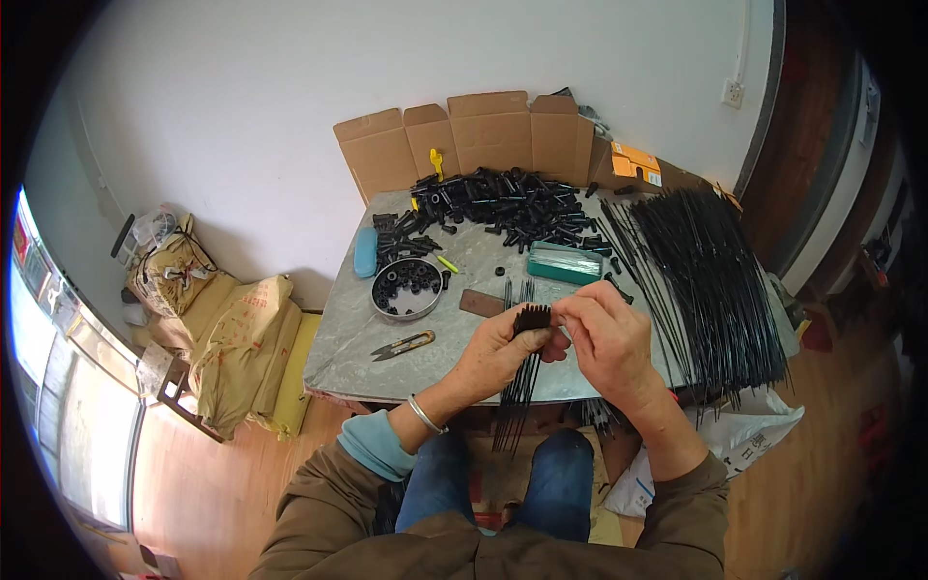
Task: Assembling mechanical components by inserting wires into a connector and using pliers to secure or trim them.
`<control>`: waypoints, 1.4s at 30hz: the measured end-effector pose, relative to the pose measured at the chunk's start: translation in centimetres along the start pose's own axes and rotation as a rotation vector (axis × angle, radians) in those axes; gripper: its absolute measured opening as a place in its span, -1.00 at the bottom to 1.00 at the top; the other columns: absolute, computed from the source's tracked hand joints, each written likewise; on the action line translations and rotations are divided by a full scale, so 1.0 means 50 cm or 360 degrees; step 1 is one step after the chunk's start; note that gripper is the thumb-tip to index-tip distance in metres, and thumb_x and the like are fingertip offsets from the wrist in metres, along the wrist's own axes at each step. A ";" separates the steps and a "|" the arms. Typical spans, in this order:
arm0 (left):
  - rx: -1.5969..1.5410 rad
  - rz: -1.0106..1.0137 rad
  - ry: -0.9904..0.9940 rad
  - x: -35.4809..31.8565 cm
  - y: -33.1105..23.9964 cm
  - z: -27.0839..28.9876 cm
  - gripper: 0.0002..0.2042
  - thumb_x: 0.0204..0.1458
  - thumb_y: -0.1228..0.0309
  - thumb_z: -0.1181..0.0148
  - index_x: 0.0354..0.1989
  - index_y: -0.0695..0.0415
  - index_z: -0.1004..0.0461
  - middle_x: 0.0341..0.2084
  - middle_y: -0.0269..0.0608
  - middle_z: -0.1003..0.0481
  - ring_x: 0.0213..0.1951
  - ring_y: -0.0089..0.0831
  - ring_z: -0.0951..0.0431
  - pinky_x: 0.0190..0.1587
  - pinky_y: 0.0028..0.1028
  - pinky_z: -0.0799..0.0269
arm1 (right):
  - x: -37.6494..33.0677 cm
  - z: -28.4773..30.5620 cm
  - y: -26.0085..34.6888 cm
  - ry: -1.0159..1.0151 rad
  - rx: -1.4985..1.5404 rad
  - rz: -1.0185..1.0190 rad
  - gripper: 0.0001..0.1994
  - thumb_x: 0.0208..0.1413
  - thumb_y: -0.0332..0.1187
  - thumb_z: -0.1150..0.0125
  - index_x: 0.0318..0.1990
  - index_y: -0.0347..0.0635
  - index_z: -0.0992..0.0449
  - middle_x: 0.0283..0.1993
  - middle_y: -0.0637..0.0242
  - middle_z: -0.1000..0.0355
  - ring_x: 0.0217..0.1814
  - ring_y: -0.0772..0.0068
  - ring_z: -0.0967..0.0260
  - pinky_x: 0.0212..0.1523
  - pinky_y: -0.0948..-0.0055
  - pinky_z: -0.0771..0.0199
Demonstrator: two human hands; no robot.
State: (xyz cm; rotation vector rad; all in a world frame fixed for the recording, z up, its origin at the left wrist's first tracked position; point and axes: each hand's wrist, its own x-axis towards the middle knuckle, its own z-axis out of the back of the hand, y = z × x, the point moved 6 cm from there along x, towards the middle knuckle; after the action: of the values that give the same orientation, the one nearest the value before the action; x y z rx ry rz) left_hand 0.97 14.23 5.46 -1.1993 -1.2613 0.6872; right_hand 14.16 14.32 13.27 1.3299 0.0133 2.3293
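My left hand is closed around a bundle of thin black rods with dark, thicker upper ends. Their long lower parts hang past the table edge, above my knees. Beside the rods' upper ends, my right hand is pinched, thumb and fingertips together. Whatever lies in that pinch is too small or hidden to make out. Just beyond my hands are a flat brown block and a green case filled with thin silvery pieces. A round metal tin of small black rings stands left of them.
Black tubular parts are heaped at the back, before an upright cardboard screen. Many long black rods cover the table's right side. Thread snips, a blue case and a yellow-green stick lie on the left.
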 end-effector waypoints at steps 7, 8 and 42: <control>-0.0040 0.0021 0.0033 0.000 -0.004 -0.009 -0.80 0.23 0.51 0.06 -0.02 0.25 -0.38 -0.30 -0.20 -0.53 -0.25 -0.49 -0.54 -0.14 -0.50 -0.46 | -0.008 -0.002 -0.027 -0.0122 0.0270 -0.0056 -0.89 -0.05 -0.60 -0.24 -0.34 -0.26 -0.51 -0.40 0.25 -0.41 -0.54 0.39 -0.41 -0.56 0.51 -0.40; -0.0060 0.0053 0.0024 0.000 -0.001 -0.009 -0.79 0.23 0.51 0.06 -0.01 0.25 -0.38 -0.30 -0.20 -0.53 -0.25 -0.48 -0.54 -0.14 -0.50 -0.46 | -0.007 -0.002 -0.027 -0.0099 0.0154 -0.0096 -0.89 -0.07 -0.53 -0.27 -0.35 -0.21 -0.50 -0.41 0.29 -0.41 -0.53 0.33 -0.42 -0.55 0.45 -0.38; 0.0268 0.0030 0.0081 -0.002 -0.029 0.013 -0.82 0.15 0.49 -0.07 -0.10 0.24 -0.47 -0.28 -0.26 -0.58 -0.19 -0.58 -0.54 -0.07 -0.52 -0.44 | 0.033 -0.024 -0.015 0.0317 0.0413 -0.0130 -0.85 -0.10 -0.47 -0.36 -0.38 -0.25 -0.50 -0.46 0.29 -0.40 -0.56 0.37 -0.38 -0.55 0.49 -0.34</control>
State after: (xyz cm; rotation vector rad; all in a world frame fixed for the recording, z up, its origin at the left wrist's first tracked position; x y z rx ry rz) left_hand 0.02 13.93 6.68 -1.0843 -1.1283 0.7569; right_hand 12.78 15.91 13.81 1.1806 0.4376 2.4417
